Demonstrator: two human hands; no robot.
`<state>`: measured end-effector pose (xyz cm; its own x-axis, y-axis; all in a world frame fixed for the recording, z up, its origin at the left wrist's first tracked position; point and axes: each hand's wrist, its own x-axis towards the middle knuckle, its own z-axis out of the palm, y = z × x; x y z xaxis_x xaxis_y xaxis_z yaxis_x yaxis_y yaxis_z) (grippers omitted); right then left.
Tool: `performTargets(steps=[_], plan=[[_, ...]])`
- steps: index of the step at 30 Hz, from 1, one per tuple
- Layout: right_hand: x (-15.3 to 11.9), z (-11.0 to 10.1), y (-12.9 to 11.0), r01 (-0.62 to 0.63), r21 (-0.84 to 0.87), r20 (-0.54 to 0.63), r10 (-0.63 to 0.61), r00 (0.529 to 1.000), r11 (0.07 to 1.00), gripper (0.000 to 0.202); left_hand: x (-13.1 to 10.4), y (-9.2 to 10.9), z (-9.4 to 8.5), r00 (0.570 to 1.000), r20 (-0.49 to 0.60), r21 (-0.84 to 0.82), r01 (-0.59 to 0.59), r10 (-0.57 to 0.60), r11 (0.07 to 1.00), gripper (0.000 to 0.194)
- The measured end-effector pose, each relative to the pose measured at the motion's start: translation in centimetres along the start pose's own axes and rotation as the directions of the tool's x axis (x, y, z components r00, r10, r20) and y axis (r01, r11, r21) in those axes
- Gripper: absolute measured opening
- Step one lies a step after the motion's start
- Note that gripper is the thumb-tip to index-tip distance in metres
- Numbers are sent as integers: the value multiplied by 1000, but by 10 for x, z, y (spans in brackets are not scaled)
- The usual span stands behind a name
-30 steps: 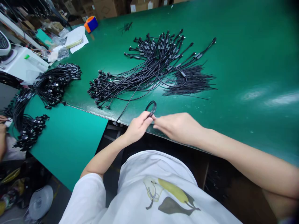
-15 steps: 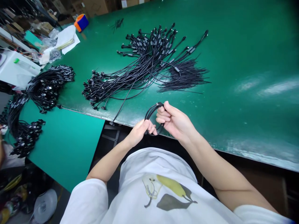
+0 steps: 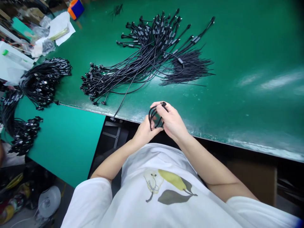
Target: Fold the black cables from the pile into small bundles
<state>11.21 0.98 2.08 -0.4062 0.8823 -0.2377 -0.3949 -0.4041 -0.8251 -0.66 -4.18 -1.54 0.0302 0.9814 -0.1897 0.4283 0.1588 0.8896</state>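
Note:
A black cable (image 3: 150, 114), wound into a small coil, is held between my two hands just over the table's front edge. My right hand (image 3: 172, 122) pinches the top and right of the coil, and a black connector end shows above its thumb. Around the coil's lower left, my left hand (image 3: 145, 129) is closed, its thumb stretched along the bottom. Past the hands lies a loose bundle of black cables (image 3: 133, 71) with connectors at both ends. Beside that bundle is a pile of thin black ties (image 3: 190, 68).
More bundled black cables (image 3: 45, 82) lie at the left, some on a lower green board (image 3: 68, 139). Papers (image 3: 62, 27), plastic bags and an orange-and-blue tape roll (image 3: 76, 9) sit at the far left. A few thin ties (image 3: 117, 10) lie at the back.
My right hand has turned over the coil and its fingers have shifted along it. My left thumb has straightened beneath. The coil looks smaller and the whole view has shifted slightly.

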Motion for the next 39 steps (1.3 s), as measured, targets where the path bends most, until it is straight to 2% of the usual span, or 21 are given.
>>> performTargets(steps=[3,6,8,10,11,14,16,20,24,26,29,31,36,37,39], plan=[[5,-2,-1,-41,67,-2,41,999,997,46,-4,1,3,996,73,-59,-38,42,998,57],[9,-2,0,-32,131,-19,35,999,991,49,-4,1,0,983,173,-121,-40,61,992,47],[12,-1,1,-6,143,-8,7,1000,990,53,0,-1,-4,981,170,-142,-74,98,987,44],[13,-1,2,3,134,31,-7,999,991,51,5,-3,-8,974,180,-236,-95,139,967,47],[13,-1,1,3,126,62,-11,998,992,48,7,-3,-8,964,224,-321,-65,142,945,51],[13,-1,-3,-21,100,181,2,984,995,43,10,-1,-7,883,453,-558,173,124,811,57],[13,-3,-7,-56,91,254,31,967,994,39,8,2,-6,837,535,-614,292,114,733,56],[20,-10,-14,-80,64,363,52,930,995,38,3,9,-6,792,602,-691,457,96,560,51],[29,-14,-17,12,55,384,-32,923,998,38,4,16,-7,764,645,-732,608,25,308,49],[32,-14,-18,28,64,383,-50,922,998,40,6,19,-6,755,656,-740,643,0,199,45],[36,-15,-20,4,89,408,-40,912,996,43,8,24,-1,763,645,-759,644,-22,94,28],[36,-15,-22,-46,108,432,-5,902,993,46,9,25,3,753,656,-750,658,-53,74,22],[32,-17,-27,-232,102,435,166,885,967,57,11,19,14,651,757,-641,755,-47,140,39],[32,-17,-28,-250,98,410,190,892,963,58,11,18,15,648,759,-634,758,-61,153,42],[34,-19,-29,-265,91,346,219,912,960,60,11,18,16,681,726,-661,729,-90,178,43]])
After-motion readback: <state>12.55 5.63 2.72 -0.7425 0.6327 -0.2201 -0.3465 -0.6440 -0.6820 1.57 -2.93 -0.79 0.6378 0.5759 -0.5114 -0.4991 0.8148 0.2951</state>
